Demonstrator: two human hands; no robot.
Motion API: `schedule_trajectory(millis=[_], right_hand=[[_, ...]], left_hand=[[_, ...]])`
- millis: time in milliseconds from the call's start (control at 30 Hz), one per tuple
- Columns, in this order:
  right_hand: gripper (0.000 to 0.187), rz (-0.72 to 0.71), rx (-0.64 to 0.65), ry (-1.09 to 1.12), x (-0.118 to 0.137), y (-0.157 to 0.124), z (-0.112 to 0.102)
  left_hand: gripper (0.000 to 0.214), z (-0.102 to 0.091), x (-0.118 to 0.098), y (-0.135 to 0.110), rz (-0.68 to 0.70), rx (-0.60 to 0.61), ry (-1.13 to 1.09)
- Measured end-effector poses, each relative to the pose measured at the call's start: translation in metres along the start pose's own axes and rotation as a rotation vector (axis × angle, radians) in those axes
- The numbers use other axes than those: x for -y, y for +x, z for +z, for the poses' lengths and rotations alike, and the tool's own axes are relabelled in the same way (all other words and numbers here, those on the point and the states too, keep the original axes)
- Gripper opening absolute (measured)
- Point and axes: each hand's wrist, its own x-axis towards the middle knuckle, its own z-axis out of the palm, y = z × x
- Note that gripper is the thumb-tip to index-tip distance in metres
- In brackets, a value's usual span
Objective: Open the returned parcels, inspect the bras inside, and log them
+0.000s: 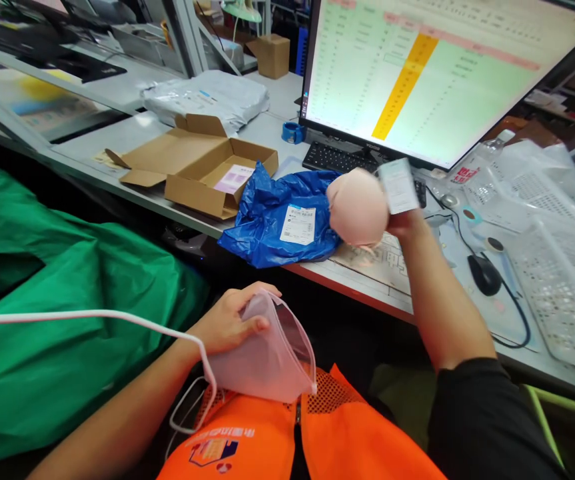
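Observation:
My left hand (232, 317) is closed on the side of a pale pink translucent zip bag (272, 367), held against my orange vest (247, 440). The bag's mouth gapes to the right, with the zip slider at its lower corner. Over the desk edge, my right hand (403, 223) grips a folded pink bra (360, 207) by its right side. A white paper tag (398, 187) stands up by those fingers, slightly blurred. Left of the bra lies a crumpled blue plastic mailer (262, 227) with a white label (298, 224). My right fingertips are partly hidden behind the bra and tag.
An opened cardboard box (200, 190) holds a purple-and-white card. Behind stand a keyboard (334, 158) and monitor (417, 73); a mouse (484, 273) and white basket (550, 287) are right. A green sack (92, 287) and white cable (117, 314) are at left.

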Motion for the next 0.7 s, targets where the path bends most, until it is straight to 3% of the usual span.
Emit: schedule_trajectory(millis=[67,133,233,300,367,400,433,500,567,600,667,700], right_hand=[[0.036,0.115,0.059,-0.139,-0.011,0.015,0.019],[0.026,0.131,0.072,-0.178,-0.02,0.021,0.026],[0.016,0.117,0.002,-0.259,-0.026,0.022,0.015],[0.018,0.077,-0.104,-0.313,-0.026,0.021,0.002],[0.025,0.005,-0.242,-0.357,-0.023,0.016,-0.005],[0.031,-0.047,-0.309,-0.372,-0.022,0.011,-0.005],[0.035,-0.115,-0.358,-0.385,-0.021,0.005,-0.002],[0.044,-0.288,-0.343,-0.425,-0.021,-0.009,0.01],[0.058,-0.44,-0.189,-0.491,-0.024,-0.026,0.028],[0.068,-0.473,-0.098,-0.523,-0.026,-0.033,0.038],[0.087,-0.451,0.02,-0.549,-0.033,-0.043,0.052],[0.093,-0.426,0.03,-0.536,-0.036,-0.046,0.057]], left_hand=[[0.077,-0.011,-0.004,-0.006,-0.039,-0.096,-0.045],[0.067,-0.032,-0.013,-0.008,-0.088,-0.273,-0.047],[0.048,-0.082,-0.04,0.008,-0.13,-0.723,0.023],[0.039,-0.12,-0.057,0.038,-0.042,-1.002,0.072],[0.046,-0.156,-0.063,0.083,0.154,-1.028,-0.028],[0.054,-0.171,-0.059,0.107,0.152,-1.025,-0.083],[0.055,-0.182,-0.053,0.132,0.06,-1.047,-0.116],[0.049,-0.196,-0.034,0.177,-0.212,-0.967,-0.016],[0.05,-0.197,-0.019,0.206,-0.368,-1.011,0.142],[0.055,-0.192,-0.016,0.214,-0.379,-1.055,0.209],[0.069,-0.174,-0.021,0.216,-0.235,-1.075,0.347],[0.073,-0.162,-0.028,0.212,-0.104,-1.019,0.423]])
